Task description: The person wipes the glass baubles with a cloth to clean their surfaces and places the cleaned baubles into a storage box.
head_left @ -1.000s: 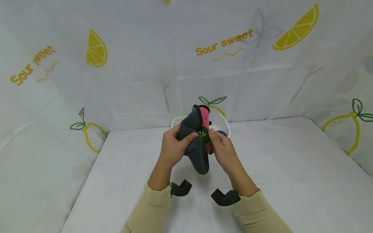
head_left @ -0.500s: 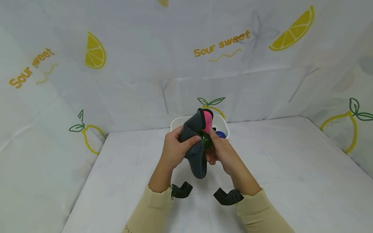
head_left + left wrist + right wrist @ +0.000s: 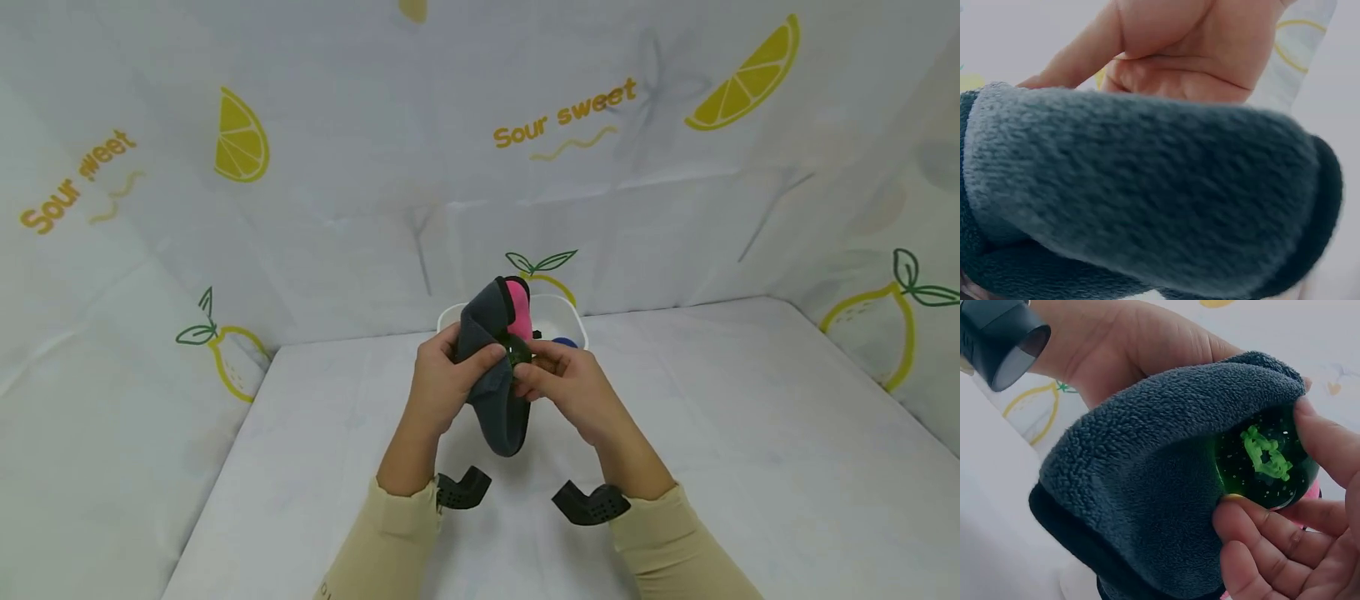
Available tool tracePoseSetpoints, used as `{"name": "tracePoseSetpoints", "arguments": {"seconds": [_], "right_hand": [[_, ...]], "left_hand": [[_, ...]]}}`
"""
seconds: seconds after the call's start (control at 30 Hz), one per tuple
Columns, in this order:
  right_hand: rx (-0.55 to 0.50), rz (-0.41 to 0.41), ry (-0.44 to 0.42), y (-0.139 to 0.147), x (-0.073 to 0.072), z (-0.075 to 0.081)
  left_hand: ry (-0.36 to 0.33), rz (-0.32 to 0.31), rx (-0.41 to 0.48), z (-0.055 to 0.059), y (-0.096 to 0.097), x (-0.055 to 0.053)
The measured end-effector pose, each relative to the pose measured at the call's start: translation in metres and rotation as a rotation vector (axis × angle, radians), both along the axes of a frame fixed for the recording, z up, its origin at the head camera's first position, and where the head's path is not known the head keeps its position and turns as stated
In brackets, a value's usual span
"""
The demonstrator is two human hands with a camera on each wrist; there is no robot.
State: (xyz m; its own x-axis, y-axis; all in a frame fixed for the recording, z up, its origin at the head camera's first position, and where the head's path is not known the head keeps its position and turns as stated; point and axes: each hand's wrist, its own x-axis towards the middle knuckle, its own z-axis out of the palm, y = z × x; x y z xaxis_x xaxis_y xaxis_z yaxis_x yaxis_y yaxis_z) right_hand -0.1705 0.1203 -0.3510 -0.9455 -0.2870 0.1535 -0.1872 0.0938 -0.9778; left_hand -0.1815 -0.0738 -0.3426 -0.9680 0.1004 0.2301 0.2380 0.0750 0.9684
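Cloth (image 3: 483, 321), clasped by left grip (image 3: 444, 368), half-covers ball (image 3: 1266, 459); right grip (image 3: 566, 377) pinches its three-o'clock side; wiping looks unfinished.

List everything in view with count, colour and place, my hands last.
Tabletop: one, white, beneath.
Backdrop: one, white, yellow lemon prints, behind.
Cloth: one, grey-blue, black-edged, pink-sided, above tabletop.
Green ball: one, translucent green, against cloth.
Container: one, white, behind cloth.
Blue object: one, blue, inside container.
Small piece: one, black, beside cloth's pink side, unidentifiable.
Sleeves: two, beige, bottom of head view.
Wrist devices: two, black, at sleeve cuffs.
Left hand: one, gripping cloth.
Right hand: one, pinching green ball.
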Motion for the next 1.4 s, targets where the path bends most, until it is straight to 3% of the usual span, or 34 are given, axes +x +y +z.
{"name": "tracePoseSetpoints", "arguments": {"seconds": [0.27,0.5,0.57,0.9,1.07,1.2,1.4], "right_hand": [[0.172,-0.079,0.253,0.003,0.001,-0.002],[0.215,-0.117,0.454,-0.001,0.005,-0.002],[0.238,-0.152,0.460,-0.003,0.005,-0.002],[0.227,-0.296,0.311,-0.010,0.007,0.000],[0.291,-0.321,0.443,-0.015,0.008,-0.004],[0.388,-0.363,0.561,-0.019,0.007,-0.008],[0.470,-0.424,0.578,-0.018,0.005,-0.009]], "left_hand": [[-0.093,-0.137,0.004,0.003,-0.006,0.002],[-0.083,-0.160,0.034,0.003,-0.007,0.001],[-0.068,-0.145,0.041,0.002,-0.006,0.000],[-0.013,0.019,0.055,-0.003,0.002,-0.002],[-0.035,0.064,0.100,-0.005,0.008,0.000],[-0.021,0.080,0.072,-0.006,0.013,0.001],[0.007,0.044,0.001,-0.006,0.013,0.001]]}}
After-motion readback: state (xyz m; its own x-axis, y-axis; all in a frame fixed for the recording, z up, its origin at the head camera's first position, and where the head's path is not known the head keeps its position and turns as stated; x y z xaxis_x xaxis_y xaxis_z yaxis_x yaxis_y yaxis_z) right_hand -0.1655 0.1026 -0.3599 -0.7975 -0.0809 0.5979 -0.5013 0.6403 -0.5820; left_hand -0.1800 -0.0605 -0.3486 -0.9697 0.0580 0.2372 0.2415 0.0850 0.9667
